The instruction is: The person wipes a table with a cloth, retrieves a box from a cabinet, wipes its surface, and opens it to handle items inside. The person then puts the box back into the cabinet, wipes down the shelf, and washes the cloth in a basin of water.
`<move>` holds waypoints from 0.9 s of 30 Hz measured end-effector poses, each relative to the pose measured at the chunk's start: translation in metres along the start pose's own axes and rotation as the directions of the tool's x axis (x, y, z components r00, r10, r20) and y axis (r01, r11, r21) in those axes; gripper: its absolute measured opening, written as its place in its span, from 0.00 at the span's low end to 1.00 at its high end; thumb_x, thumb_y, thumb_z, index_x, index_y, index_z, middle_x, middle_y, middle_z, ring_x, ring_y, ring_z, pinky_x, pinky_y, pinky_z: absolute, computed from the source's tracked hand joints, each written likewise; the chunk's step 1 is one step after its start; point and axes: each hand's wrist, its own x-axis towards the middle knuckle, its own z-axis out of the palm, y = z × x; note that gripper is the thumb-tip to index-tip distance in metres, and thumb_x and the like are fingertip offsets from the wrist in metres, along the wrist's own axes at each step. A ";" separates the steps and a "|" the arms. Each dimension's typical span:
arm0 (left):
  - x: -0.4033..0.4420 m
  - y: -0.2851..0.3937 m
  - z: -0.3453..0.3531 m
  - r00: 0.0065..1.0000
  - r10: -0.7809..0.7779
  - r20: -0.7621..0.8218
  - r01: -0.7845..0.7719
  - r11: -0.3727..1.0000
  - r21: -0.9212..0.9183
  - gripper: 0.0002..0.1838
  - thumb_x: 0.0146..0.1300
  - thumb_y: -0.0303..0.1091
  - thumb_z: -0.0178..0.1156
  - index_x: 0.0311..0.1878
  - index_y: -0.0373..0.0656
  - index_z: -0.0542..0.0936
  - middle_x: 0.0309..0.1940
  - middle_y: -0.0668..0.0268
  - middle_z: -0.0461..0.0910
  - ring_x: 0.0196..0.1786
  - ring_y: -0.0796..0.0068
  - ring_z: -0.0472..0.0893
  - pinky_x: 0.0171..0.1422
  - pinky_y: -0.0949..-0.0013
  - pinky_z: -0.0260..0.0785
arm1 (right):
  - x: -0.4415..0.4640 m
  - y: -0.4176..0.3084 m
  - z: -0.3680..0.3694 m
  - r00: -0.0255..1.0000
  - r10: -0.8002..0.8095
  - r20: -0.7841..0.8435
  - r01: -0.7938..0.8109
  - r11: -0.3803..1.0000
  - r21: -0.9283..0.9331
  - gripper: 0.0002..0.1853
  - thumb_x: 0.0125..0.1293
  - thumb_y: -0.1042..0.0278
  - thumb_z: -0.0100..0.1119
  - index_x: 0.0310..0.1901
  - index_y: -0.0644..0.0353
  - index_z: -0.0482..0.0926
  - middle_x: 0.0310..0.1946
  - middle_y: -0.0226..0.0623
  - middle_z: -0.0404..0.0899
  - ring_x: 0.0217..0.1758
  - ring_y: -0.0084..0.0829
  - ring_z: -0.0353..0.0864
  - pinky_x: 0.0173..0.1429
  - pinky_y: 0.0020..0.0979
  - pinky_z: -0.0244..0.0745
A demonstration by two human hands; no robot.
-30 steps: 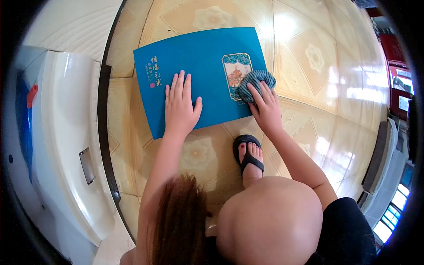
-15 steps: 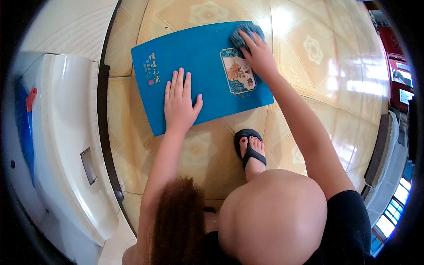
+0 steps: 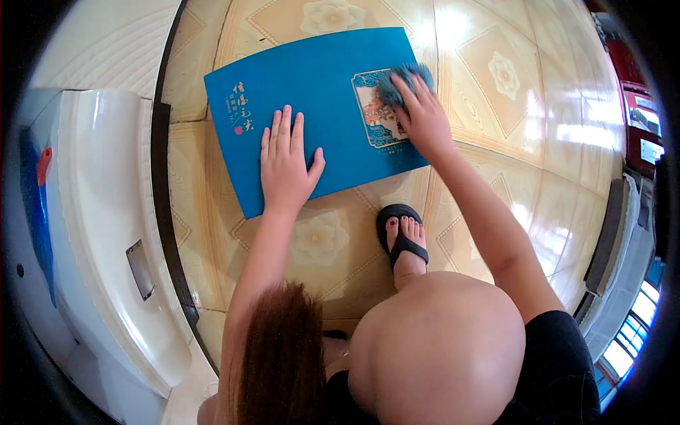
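Observation:
A flat blue box (image 3: 319,92) with gold lettering at its left and a framed picture panel (image 3: 370,106) at its right lies in front of me. Spread flat on the box's left half, near its front edge, is my left hand (image 3: 287,166), palm down and holding nothing. My right hand (image 3: 426,120) presses a bunched, striped blue-grey cloth (image 3: 405,83) onto the right side of the box. The cloth covers the upper right part of the panel and is blurred by motion.
Beneath the box is a glossy patterned tile floor (image 3: 319,244). My foot in a black sandal (image 3: 402,239) is just below the box. A white cabinet-like unit (image 3: 117,212) stands at the left, with a blue item with a red part (image 3: 41,205) beside it.
My right hand has moved up the box's right side with the cloth, then back down a little. My left hand stays flat on the box.

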 end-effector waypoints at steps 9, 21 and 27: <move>0.000 0.001 0.001 0.999 0.016 -0.035 -0.016 1.000 -0.023 0.31 0.70 0.42 0.52 0.73 0.39 0.63 0.76 0.53 0.57 0.78 0.53 0.56 0.80 0.51 0.46 | 0.111 0.021 0.045 0.988 -0.076 -0.132 0.060 0.991 -0.119 0.26 0.69 0.55 0.55 0.67 0.47 0.67 0.60 0.47 0.73 0.65 0.48 0.72 0.65 0.49 0.68; 0.003 -0.030 -0.030 0.981 -0.187 -0.043 0.100 0.688 -0.718 0.26 0.78 0.40 0.40 0.72 0.36 0.64 0.72 0.52 0.63 0.75 0.58 0.61 0.79 0.61 0.50 | -0.038 -0.127 0.009 0.929 -0.360 0.087 0.343 0.925 0.165 0.30 0.59 0.65 0.61 0.66 0.43 0.71 0.65 0.40 0.72 0.70 0.41 0.69 0.71 0.51 0.63; -0.011 -0.062 -0.084 0.968 -0.223 0.117 0.243 0.709 -0.662 0.22 0.73 0.33 0.50 0.68 0.38 0.68 0.66 0.55 0.70 0.70 0.62 0.68 0.74 0.61 0.59 | -0.033 -0.030 -0.010 0.991 -0.127 -0.049 0.128 0.992 0.010 0.30 0.58 0.72 0.62 0.65 0.44 0.72 0.60 0.41 0.75 0.64 0.44 0.74 0.65 0.47 0.71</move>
